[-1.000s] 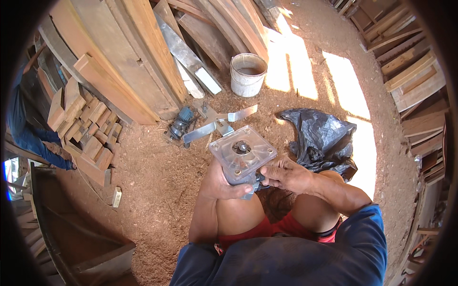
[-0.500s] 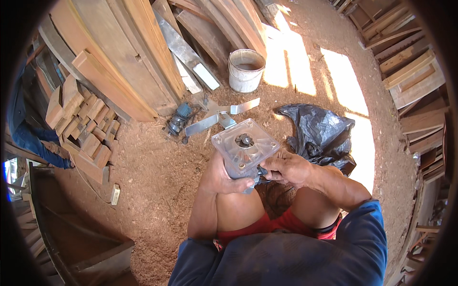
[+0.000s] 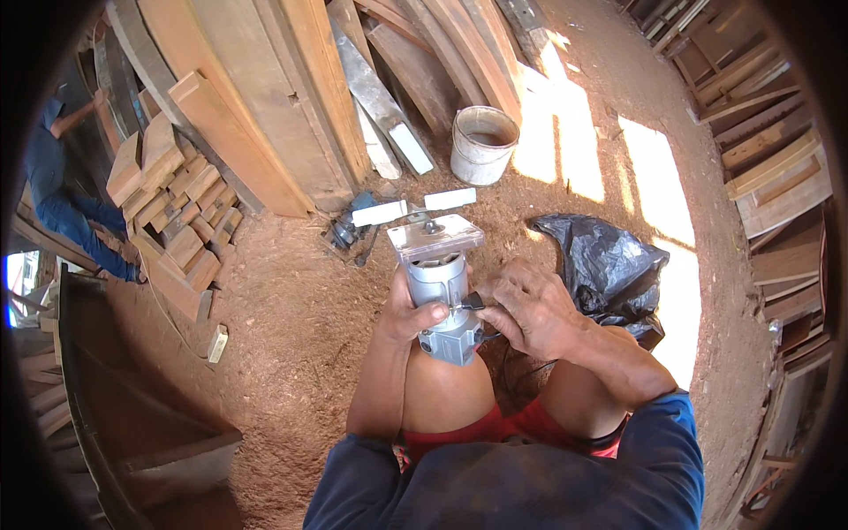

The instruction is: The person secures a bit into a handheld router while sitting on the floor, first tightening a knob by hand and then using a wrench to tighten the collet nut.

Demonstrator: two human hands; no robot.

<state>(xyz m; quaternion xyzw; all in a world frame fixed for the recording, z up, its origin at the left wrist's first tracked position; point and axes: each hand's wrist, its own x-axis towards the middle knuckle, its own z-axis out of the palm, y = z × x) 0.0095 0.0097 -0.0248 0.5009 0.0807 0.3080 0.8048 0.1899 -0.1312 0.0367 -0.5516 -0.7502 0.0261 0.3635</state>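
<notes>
A grey trim router (image 3: pixel 435 287) is held base-up over my lap, its clear square base plate (image 3: pixel 435 236) on top. My left hand (image 3: pixel 412 309) wraps around its body from the left, the thumb lying across the front. On the router's right side sticks out a black wing nut (image 3: pixel 474 301). My right hand (image 3: pixel 530 309) is at this nut with thumb and curled fingers closed about it; the exact fingertip contact is partly hidden. A dark cord (image 3: pixel 507 367) hangs between my knees.
Ahead on the sawdust floor lie a blue power tool (image 3: pixel 346 228) and a white-bladed metal piece (image 3: pixel 380 214). A dirty bucket (image 3: pixel 482 146) stands beyond, a black plastic bag (image 3: pixel 609 261) at right. Wood blocks (image 3: pixel 181 221) are piled at left, near another person's jeans (image 3: pixel 75 212).
The router has tipped, so its side now faces me instead of the base plate's top. My right hand has shifted slightly and shows the black wing nut more plainly.
</notes>
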